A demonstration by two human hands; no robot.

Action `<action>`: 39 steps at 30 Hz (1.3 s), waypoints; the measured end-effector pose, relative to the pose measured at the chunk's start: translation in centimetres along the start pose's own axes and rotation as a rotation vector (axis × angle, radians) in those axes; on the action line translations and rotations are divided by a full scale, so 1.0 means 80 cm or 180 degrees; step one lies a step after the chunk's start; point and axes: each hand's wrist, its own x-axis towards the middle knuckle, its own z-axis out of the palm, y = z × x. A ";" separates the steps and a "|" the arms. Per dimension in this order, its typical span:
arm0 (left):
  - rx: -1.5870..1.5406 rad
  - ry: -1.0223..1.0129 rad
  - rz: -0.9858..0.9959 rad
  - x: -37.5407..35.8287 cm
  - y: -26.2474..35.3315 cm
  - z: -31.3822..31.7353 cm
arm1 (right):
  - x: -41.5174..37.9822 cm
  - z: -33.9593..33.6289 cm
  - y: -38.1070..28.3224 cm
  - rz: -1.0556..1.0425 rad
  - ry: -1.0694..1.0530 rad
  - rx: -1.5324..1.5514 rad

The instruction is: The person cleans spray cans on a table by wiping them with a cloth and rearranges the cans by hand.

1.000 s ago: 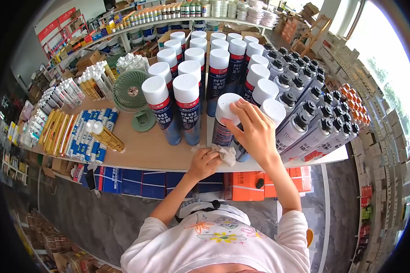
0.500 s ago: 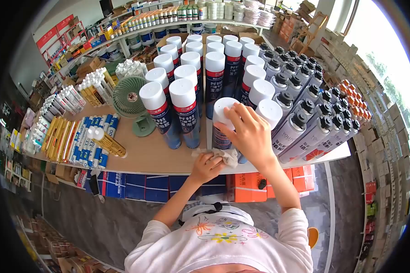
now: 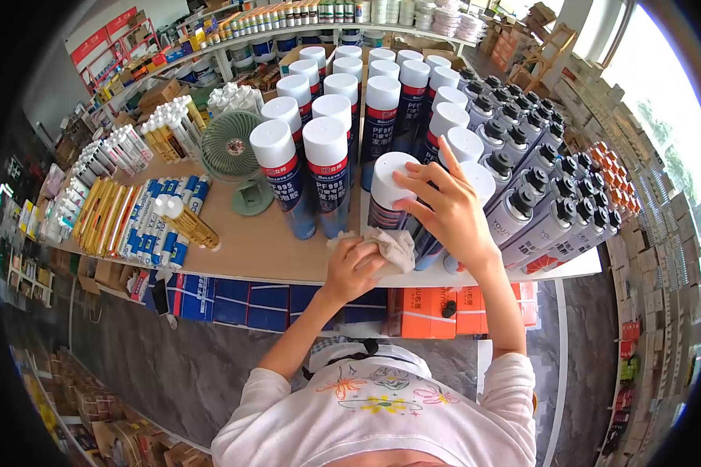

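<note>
My left hand is closed on a crumpled whitish cloth at the front of the table. The cloth lies against the base of a spray foam can with a white cap. Over the right side of that cap, my right hand has its fingers spread, the index finger raised and other fingertips right at the cap's edge. Two more white-capped foam cans stand to the left, one with a red band and dark blue label. White-capped cans partly hidden behind my right hand stand close by.
Rows of black-topped silver cans fill the table's right side. A green fan stands left of the foam cans. Sealant tubes lie and stand farther left. Orange boxes and blue boxes sit below the table edge.
My right hand has loosened from the cap, its fingers spreading and the index finger lifting. The cloth in my left hand has moved slightly up against the can. The view has shifted a little.
</note>
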 end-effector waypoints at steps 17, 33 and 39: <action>0.0337 -0.0370 0.0068 -0.025 -0.010 0.021 | 0.001 0.062 -0.033 0.0501 0.0807 -0.0624; -0.0401 -0.0509 -0.0451 -0.058 -0.012 0.017 | 0.008 0.003 -0.013 0.0595 -0.0193 0.0440; -0.0267 -0.0050 -0.0129 0.000 -0.007 0.000 | 0.003 0.011 -0.012 0.0526 -0.0391 0.0292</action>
